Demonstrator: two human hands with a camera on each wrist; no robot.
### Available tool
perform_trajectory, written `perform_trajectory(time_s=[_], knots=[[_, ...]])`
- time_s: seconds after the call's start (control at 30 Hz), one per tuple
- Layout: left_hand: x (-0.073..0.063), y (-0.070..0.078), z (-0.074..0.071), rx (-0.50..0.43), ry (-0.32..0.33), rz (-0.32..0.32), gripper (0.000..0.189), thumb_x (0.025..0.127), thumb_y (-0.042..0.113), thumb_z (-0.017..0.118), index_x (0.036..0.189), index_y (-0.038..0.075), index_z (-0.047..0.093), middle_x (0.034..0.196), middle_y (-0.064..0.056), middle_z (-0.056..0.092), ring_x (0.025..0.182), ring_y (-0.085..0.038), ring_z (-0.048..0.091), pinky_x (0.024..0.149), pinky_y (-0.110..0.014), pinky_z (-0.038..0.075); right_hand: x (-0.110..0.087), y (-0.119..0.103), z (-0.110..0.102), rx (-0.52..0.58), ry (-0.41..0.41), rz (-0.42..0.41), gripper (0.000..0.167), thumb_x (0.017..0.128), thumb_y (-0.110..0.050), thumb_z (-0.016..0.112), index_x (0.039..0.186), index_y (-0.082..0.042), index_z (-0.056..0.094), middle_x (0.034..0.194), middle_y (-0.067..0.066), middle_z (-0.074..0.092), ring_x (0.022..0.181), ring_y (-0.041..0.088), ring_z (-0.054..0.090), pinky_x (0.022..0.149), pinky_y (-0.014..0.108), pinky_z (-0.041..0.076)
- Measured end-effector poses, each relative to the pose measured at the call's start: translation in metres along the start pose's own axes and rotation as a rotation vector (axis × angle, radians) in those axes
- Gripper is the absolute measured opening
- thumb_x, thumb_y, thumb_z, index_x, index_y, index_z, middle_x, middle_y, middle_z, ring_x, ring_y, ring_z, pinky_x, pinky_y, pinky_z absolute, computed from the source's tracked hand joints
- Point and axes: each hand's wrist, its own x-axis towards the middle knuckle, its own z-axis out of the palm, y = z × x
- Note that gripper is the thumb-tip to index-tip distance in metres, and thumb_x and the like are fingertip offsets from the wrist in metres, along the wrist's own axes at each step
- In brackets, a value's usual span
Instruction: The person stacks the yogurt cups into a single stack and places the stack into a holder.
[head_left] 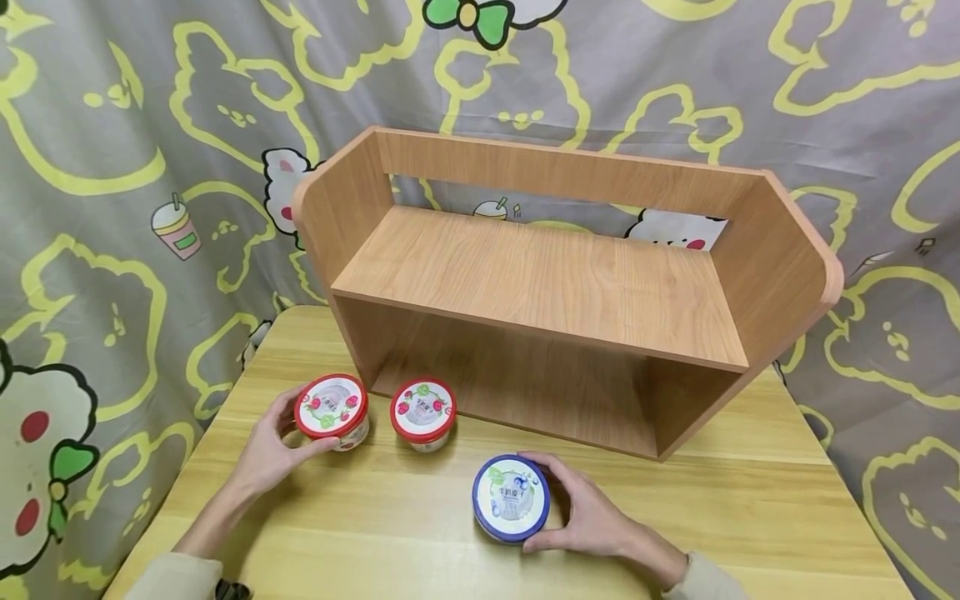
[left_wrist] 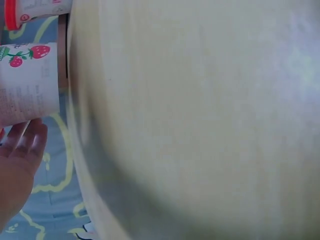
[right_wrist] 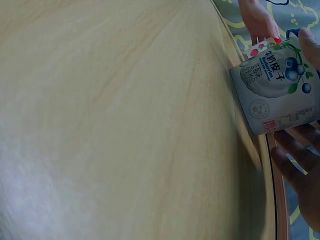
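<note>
My left hand grips a red-lidded tub with strawberries on it, thumb at the near side and fingers at the far side. Just right of it stands a second red-lidded strawberry tub, untouched. My right hand holds a blue-lidded tub between thumb and fingers, nearer the front of the table. In the right wrist view this blueberry tub shows printed berries and dark lettering on its white wall. Fingers curve under the strawberry tub in the left wrist view.
A two-level wooden shelf stands at the back of the wooden table, its lower compartment facing the tubs. Behind it hangs a grey curtain with yellow cartoon outlines.
</note>
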Motion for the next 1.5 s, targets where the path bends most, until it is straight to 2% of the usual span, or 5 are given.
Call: perform_trajectory(time_s=[0.17, 0.3, 0.53, 1.23, 1.5], knots=[[-0.006, 0.007, -0.004, -0.018, 0.038, 0.026, 0.088, 0.079, 0.007, 0.092, 0.152, 0.000, 0.045, 0.128, 0.023, 0.058, 0.108, 0.015, 0.055, 0.090, -0.002, 0.046, 0.001, 0.000, 0.000, -0.005, -0.006, -0.008, 0.109, 0.069, -0.042, 0.099, 0.159, -0.021, 0.042, 0.154, -0.002, 0.058, 0.137, 0.015, 0.059, 0.117, 0.032, 0.048], [-0.009, 0.016, -0.007, -0.027, 0.043, 0.050, 0.089, 0.078, 0.005, 0.092, 0.153, 0.001, 0.045, 0.126, 0.033, 0.054, 0.111, 0.016, 0.055, 0.091, -0.001, 0.045, 0.001, -0.001, 0.000, -0.017, 0.002, -0.005, 0.109, 0.068, -0.042, 0.100, 0.158, -0.021, 0.043, 0.154, -0.003, 0.059, 0.137, 0.015, 0.060, 0.116, 0.033, 0.049], [-0.011, 0.030, -0.008, -0.029, 0.040, 0.084, 0.091, 0.076, 0.003, 0.093, 0.153, 0.002, 0.045, 0.128, 0.032, 0.055, 0.114, 0.016, 0.055, 0.095, 0.000, 0.043, -0.002, -0.003, 0.000, 0.013, 0.012, 0.035, 0.110, 0.066, -0.039, 0.101, 0.159, -0.022, 0.044, 0.154, -0.008, 0.058, 0.137, 0.012, 0.059, 0.117, 0.033, 0.048], [-0.015, 0.070, 0.004, -0.125, -0.039, 0.200, 0.091, 0.072, -0.003, 0.092, 0.151, 0.003, 0.048, 0.131, 0.027, 0.060, 0.117, 0.009, 0.060, 0.098, -0.005, 0.048, -0.006, 0.003, -0.003, 0.034, 0.054, -0.096, 0.099, 0.071, -0.028, 0.099, 0.154, -0.014, 0.048, 0.141, 0.005, 0.066, 0.118, 0.009, 0.064, 0.102, 0.028, 0.057], [-0.013, 0.083, 0.020, -0.117, -0.109, 0.224, 0.093, 0.072, 0.006, 0.096, 0.152, 0.011, 0.049, 0.137, -0.001, 0.066, 0.119, 0.006, 0.059, 0.101, -0.009, 0.049, -0.006, 0.005, -0.003, 0.050, 0.060, -0.094, 0.096, 0.074, -0.031, 0.098, 0.154, -0.016, 0.048, 0.139, 0.004, 0.067, 0.117, 0.010, 0.065, 0.101, 0.029, 0.057]])
